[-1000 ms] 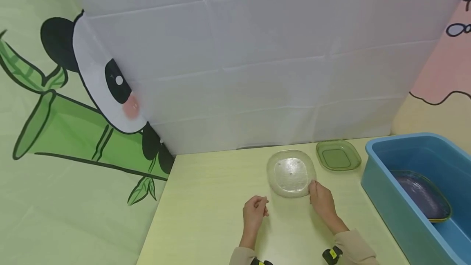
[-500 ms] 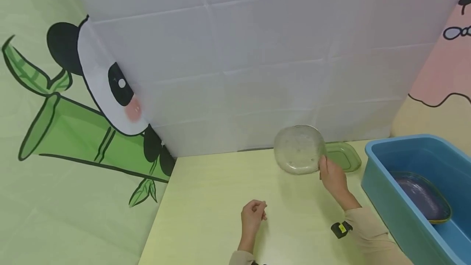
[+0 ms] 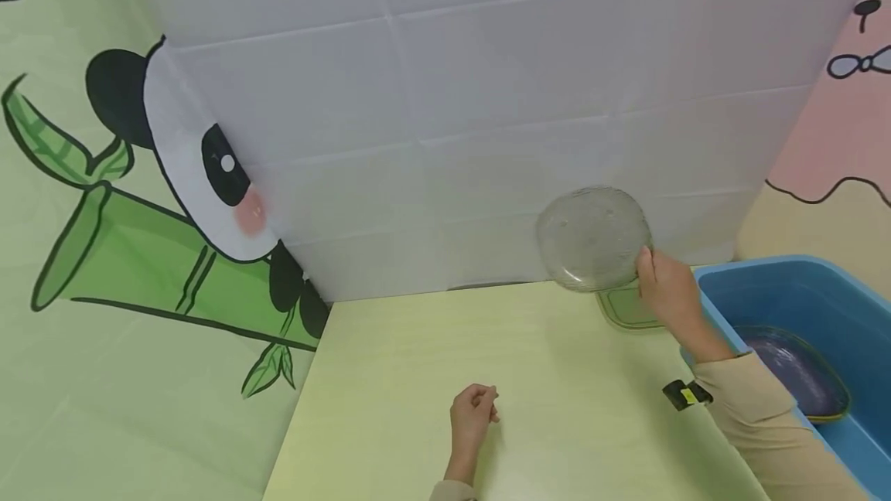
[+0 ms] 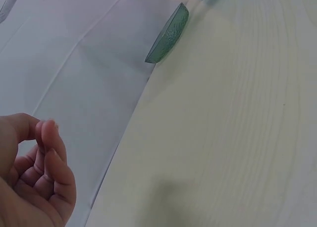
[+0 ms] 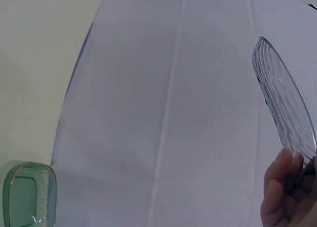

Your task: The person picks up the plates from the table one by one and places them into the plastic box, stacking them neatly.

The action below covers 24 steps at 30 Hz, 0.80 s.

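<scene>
A clear glass plate [image 3: 594, 239] is raised off the table, tilted up before the white backdrop. My right hand [image 3: 670, 294] pinches its right edge between thumb and fingers. In the right wrist view the plate [image 5: 285, 96] appears nearly edge-on, showing a ribbed surface. Below and behind it, a green glass dish [image 3: 624, 310] rests on the table, partly covered by the plate and my hand. My left hand [image 3: 473, 417] hovers over the table's front part. Its fingers [image 4: 60, 180] curl loosely, thumb close to the index finger, with nothing in them.
A blue plastic tub [image 3: 800, 267] stands at the right, partly behind my right forearm. Inside it lies a dark purple dish [image 3: 800, 369]. The pale yellow table [image 3: 390, 377] ends at a white cloth backdrop [image 3: 431, 138]. A printed panda cloth [image 3: 139, 354] hangs to the left.
My right hand has lifted the clear plate off the table, moving it up and to the right, in front of part of the green dish. The left hand has barely moved.
</scene>
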Each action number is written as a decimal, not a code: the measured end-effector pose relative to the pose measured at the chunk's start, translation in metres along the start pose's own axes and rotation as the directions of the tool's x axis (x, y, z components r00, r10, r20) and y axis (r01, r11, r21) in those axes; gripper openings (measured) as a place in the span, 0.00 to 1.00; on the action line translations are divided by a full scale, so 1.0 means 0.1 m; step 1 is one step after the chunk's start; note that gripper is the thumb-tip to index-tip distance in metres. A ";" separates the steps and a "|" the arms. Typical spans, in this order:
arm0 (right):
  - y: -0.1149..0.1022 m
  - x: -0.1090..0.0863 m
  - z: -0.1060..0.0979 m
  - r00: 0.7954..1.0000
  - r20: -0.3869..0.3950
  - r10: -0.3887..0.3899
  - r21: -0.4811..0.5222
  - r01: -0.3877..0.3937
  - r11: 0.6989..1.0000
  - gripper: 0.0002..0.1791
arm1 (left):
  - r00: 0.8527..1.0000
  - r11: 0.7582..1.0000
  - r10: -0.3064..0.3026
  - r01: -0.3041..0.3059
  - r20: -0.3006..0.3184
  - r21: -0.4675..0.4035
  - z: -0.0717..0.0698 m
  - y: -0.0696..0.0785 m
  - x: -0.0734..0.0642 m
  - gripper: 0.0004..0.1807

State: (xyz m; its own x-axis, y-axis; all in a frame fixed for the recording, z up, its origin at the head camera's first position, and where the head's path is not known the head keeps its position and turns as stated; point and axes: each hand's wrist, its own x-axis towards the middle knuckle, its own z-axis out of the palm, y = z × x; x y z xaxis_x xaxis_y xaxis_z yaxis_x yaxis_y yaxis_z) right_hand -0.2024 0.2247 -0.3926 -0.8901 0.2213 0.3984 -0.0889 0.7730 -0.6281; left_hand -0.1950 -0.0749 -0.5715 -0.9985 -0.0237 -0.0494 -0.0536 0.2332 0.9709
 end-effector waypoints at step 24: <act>1.08 -0.04 -1.28 0.989 0.122 0.083 -0.200 -0.057 0.978 0.26 | 0.999 0.999 -0.041 0.041 -0.015 0.005 -0.11 -0.07 0.01 0.13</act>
State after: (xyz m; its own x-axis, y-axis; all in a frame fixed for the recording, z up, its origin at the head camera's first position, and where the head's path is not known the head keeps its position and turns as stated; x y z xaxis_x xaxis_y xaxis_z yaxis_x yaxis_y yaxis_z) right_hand -0.1511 0.3838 -0.3764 -0.9423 0.2105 0.2603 0.0534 0.8622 -0.5038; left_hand -0.1955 -0.0876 -0.5754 -0.9951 -0.0482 -0.0858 -0.0948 0.2366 0.9670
